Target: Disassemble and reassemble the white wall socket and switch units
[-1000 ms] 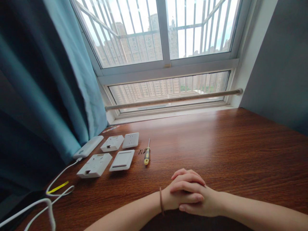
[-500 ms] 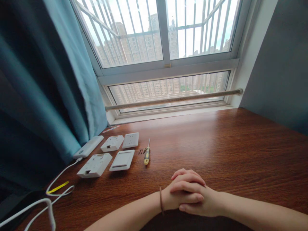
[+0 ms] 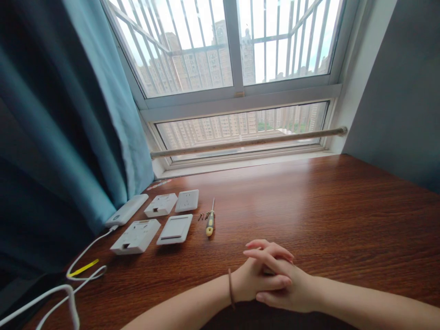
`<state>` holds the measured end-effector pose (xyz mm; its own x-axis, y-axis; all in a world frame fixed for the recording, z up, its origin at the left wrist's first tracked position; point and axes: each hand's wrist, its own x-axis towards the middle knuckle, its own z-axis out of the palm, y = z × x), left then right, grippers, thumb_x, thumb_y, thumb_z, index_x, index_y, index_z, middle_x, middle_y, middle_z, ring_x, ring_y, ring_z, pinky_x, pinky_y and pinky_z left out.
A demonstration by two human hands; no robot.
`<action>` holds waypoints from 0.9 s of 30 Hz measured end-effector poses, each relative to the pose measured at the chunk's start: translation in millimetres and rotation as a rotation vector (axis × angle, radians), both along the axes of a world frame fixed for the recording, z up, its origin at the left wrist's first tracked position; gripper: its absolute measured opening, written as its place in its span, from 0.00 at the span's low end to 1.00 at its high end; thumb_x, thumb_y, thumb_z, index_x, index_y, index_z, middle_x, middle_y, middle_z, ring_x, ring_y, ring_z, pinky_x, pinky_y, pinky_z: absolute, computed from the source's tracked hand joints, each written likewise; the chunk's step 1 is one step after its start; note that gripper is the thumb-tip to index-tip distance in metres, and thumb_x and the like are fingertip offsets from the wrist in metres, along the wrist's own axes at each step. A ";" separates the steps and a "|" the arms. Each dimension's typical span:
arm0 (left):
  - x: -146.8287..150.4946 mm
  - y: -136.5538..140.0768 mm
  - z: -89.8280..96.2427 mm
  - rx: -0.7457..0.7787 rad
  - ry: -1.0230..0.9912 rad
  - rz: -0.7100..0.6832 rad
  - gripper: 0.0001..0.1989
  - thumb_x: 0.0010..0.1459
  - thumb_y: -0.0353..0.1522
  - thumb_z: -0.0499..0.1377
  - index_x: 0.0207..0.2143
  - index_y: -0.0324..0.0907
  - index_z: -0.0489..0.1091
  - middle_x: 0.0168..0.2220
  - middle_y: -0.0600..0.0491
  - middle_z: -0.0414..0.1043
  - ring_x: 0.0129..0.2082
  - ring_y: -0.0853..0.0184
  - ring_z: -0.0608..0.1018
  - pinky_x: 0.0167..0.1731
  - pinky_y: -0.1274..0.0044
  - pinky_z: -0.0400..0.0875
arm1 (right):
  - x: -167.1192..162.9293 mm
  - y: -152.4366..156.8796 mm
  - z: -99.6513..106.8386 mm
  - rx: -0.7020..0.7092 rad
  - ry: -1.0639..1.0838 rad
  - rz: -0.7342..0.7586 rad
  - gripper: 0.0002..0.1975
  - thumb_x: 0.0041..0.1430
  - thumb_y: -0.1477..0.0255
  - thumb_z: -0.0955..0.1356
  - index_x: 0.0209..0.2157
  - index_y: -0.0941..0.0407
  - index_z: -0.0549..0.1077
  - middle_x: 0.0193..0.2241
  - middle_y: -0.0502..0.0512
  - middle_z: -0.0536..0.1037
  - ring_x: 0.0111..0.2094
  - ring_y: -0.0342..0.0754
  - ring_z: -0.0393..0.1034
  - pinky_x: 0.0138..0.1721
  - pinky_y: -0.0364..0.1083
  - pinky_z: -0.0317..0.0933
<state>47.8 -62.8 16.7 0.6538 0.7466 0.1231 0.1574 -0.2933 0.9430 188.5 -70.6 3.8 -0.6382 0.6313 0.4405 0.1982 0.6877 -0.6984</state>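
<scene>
My left hand (image 3: 245, 280), with a brown band at the wrist, and my right hand (image 3: 300, 288) are clasped together with fingers interlaced above the near part of the table. Both are closed around each other, and no object shows between them. Closest to them lies a screwdriver (image 3: 210, 224) with a yellow and dark handle, its tip toward the window. Several small screws (image 3: 202, 216) are beside its shaft. Left of these are a white socket plate (image 3: 187, 200), a white plate with a wide panel (image 3: 175, 228), and two white open boxes, one behind (image 3: 160, 205) and one nearer (image 3: 135, 236).
A long white device (image 3: 128, 210) lies by the blue curtain (image 3: 103, 137), with a white cable (image 3: 78, 257) plugged into it. A yellow strip (image 3: 84, 267) touches the cable. The wooden table (image 3: 326, 215) reaches the barred window, where a horizontal rail (image 3: 247, 143) crosses.
A few fingers of my clasped hands have lifted and spread slightly. The hands stay joined in the same place, and the things on the table have not moved.
</scene>
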 end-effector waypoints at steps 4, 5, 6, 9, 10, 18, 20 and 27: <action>-6.7 9.1 10.8 0.220 0.110 -0.081 0.32 0.53 0.40 0.56 0.58 0.43 0.51 0.56 0.46 0.59 0.54 0.60 0.65 0.53 0.69 0.63 | 2.5 1.0 -4.6 0.028 0.016 -0.090 0.54 0.41 0.73 0.72 0.60 0.53 0.32 0.59 0.69 0.45 0.60 0.58 0.44 0.54 0.58 0.51; -7.9 9.9 13.8 0.313 0.184 -0.075 0.32 0.55 0.41 0.55 0.59 0.42 0.49 0.56 0.45 0.58 0.54 0.59 0.64 0.53 0.68 0.62 | 3.4 2.6 -5.7 0.053 0.022 -0.102 0.55 0.40 0.72 0.73 0.60 0.54 0.31 0.60 0.70 0.43 0.60 0.59 0.43 0.54 0.58 0.51; -9.4 10.6 17.1 0.408 0.263 -0.065 0.32 0.55 0.42 0.54 0.59 0.42 0.48 0.56 0.45 0.59 0.54 0.59 0.65 0.52 0.68 0.63 | 4.1 4.7 -6.9 0.076 0.020 -0.111 0.56 0.40 0.70 0.73 0.60 0.54 0.32 0.60 0.70 0.42 0.60 0.60 0.42 0.54 0.58 0.51; -16.8 15.4 27.7 0.652 0.475 -0.031 0.26 0.58 0.42 0.50 0.57 0.43 0.52 0.51 0.46 0.65 0.46 0.62 0.72 0.43 0.73 0.69 | 5.6 12.7 -10.3 0.039 0.015 -0.160 0.48 0.46 0.72 0.71 0.60 0.54 0.36 0.57 0.68 0.53 0.56 0.56 0.54 0.52 0.55 0.55; -19.9 18.0 31.6 0.717 0.540 -0.004 0.23 0.60 0.40 0.48 0.55 0.42 0.55 0.46 0.46 0.69 0.42 0.63 0.74 0.40 0.74 0.70 | 5.7 15.8 -11.5 -0.009 0.029 -0.190 0.44 0.49 0.74 0.69 0.60 0.54 0.37 0.54 0.66 0.59 0.52 0.53 0.60 0.51 0.54 0.58; -51.5 50.6 63.5 0.827 1.166 0.538 0.18 0.62 0.36 0.42 0.31 0.40 0.68 0.28 0.47 0.73 0.28 0.61 0.76 0.27 0.75 0.67 | 6.8 32.1 -14.3 -0.141 0.100 -0.422 0.24 0.54 0.78 0.63 0.52 0.53 0.54 0.41 0.55 0.69 0.37 0.44 0.67 0.43 0.48 0.64; -61.1 60.8 65.9 0.694 1.306 0.625 0.16 0.60 0.38 0.46 0.33 0.38 0.69 0.29 0.44 0.74 0.30 0.57 0.77 0.27 0.73 0.67 | 7.2 29.9 -13.0 -0.124 0.045 -0.392 0.23 0.53 0.78 0.63 0.51 0.54 0.55 0.36 0.53 0.69 0.37 0.44 0.67 0.43 0.48 0.63; -82.1 90.6 49.2 0.415 1.437 0.671 0.17 0.57 0.37 0.50 0.34 0.34 0.74 0.33 0.37 0.75 0.36 0.52 0.77 0.31 0.69 0.69 | 6.6 22.2 -11.1 0.016 -0.060 -0.253 0.28 0.51 0.82 0.62 0.53 0.53 0.53 0.42 0.56 0.66 0.40 0.44 0.65 0.44 0.46 0.62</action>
